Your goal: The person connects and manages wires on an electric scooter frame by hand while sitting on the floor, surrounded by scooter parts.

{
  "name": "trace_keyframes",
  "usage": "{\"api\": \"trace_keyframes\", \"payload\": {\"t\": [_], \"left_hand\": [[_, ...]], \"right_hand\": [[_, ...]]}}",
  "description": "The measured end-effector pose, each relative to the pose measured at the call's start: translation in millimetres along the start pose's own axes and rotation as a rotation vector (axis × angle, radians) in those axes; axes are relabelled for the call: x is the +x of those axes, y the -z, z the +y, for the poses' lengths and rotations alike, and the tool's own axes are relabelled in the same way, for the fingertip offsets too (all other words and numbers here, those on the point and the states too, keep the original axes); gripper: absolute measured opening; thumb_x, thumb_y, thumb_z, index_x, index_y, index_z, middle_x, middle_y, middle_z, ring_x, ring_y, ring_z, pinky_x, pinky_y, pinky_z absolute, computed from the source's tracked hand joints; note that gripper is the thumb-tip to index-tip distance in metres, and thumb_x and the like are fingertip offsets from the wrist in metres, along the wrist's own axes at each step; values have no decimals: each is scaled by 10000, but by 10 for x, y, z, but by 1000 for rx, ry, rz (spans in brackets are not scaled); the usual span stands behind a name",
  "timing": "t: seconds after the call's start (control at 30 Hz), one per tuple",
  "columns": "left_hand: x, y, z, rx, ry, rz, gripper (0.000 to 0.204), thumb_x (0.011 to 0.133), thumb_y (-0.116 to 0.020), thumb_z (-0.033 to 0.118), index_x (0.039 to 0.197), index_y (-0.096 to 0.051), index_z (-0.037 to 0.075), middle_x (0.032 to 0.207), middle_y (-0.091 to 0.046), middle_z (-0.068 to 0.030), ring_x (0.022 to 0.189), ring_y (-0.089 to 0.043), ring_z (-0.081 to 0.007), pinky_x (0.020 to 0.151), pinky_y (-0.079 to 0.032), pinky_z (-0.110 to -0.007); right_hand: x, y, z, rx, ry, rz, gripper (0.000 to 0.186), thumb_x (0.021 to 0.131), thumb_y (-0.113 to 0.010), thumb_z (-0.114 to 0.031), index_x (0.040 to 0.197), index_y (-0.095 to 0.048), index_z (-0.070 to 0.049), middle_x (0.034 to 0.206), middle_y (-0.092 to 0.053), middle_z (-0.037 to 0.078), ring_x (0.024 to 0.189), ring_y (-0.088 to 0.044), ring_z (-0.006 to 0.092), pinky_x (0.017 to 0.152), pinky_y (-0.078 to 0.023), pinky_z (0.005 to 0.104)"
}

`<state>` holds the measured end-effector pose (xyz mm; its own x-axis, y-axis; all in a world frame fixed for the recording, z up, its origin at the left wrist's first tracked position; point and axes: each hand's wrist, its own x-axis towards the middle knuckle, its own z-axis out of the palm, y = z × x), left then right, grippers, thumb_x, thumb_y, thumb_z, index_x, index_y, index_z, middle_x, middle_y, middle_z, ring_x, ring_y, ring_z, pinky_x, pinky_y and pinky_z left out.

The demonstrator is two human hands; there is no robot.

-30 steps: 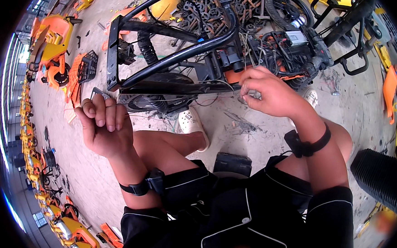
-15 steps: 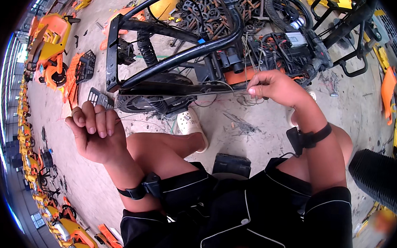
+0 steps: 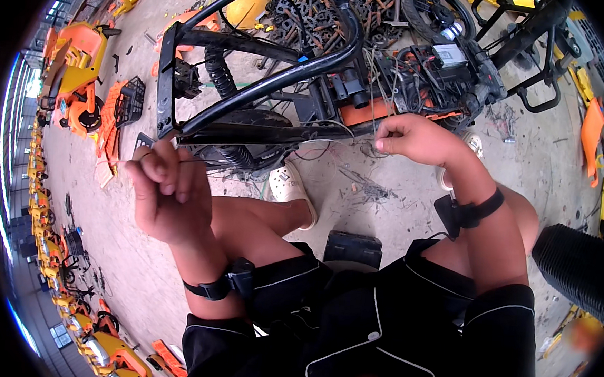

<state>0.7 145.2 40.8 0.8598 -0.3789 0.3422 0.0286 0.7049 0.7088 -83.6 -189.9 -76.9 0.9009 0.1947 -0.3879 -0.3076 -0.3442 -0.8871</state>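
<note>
A black metal vehicle frame (image 3: 267, 83) lies in front of me, with a wheel (image 3: 258, 120), a spring shock, an orange panel (image 3: 365, 113) and exposed wiring (image 3: 412, 85). My left hand (image 3: 169, 189) is curled near the frame's lower left corner, fingers closed on a thin wire that runs toward the frame. My right hand (image 3: 415, 140) pinches thin cables (image 3: 387, 97) hanging from the middle of the frame, below the orange panel. The cable ends inside both hands are hidden.
A heap of rusty metal parts (image 3: 320, 10) lies behind the frame. Yellow and orange vehicles (image 3: 78, 64) line the left, with a black crate (image 3: 131, 102) nearby. A ribbed black object (image 3: 573, 271) is at the right, a black box (image 3: 354, 247) between my legs.
My left hand dipped, then came up and rightward toward the frame's corner. My right hand has moved slightly right and down, its fingers still closed around the cables.
</note>
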Motion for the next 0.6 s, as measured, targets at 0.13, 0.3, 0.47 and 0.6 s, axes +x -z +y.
{"api": "trace_keyframes", "payload": {"t": [0.13, 0.3, 0.47, 0.6], "left_hand": [[9, -180, -206, 145, 62, -57, 342, 1036, -389, 312, 817, -493, 70, 670, -364, 25, 506, -274, -60, 475, -263, -208], [16, -302, -393, 345, 43, 53, 318, 1024, -441, 279, 837, -526, 36, 709, -382, 0, 519, -265, -58, 456, -248, -206], [-2, -404, -507, 380, 47, 116, 337, 1023, -446, 286, 836, -534, 20, 735, -426, -27, 512, -260, -59, 451, -251, -205], [1, -404, -521, 359, 50, 97, 342, 1025, -437, 296, 826, -513, 27, 704, -390, -18, 508, -255, -61, 452, -249, -211]], "right_hand": [[16, -32, -87, 12, 29, 25, 201, 921, -637, -191, 1018, -636, -15, 923, -641, 17, 876, -576, 103, 807, -466, 277], [0, -10, -328, 258, 97, 478, 314, 932, -630, -240, 1149, -604, -14, 1020, -626, 34, 979, -560, 125, 873, -448, 283], [-138, 98, -528, 475, 166, 774, 306, 947, -592, -262, 1130, -609, -17, 961, -623, 18, 889, -552, 91, 785, -442, 243], [-371, -73, -745, 408, 103, 292, 331, 965, -556, -334, 1009, -652, -21, 824, -641, 41, 723, -576, 102, 661, -456, 224]]}}
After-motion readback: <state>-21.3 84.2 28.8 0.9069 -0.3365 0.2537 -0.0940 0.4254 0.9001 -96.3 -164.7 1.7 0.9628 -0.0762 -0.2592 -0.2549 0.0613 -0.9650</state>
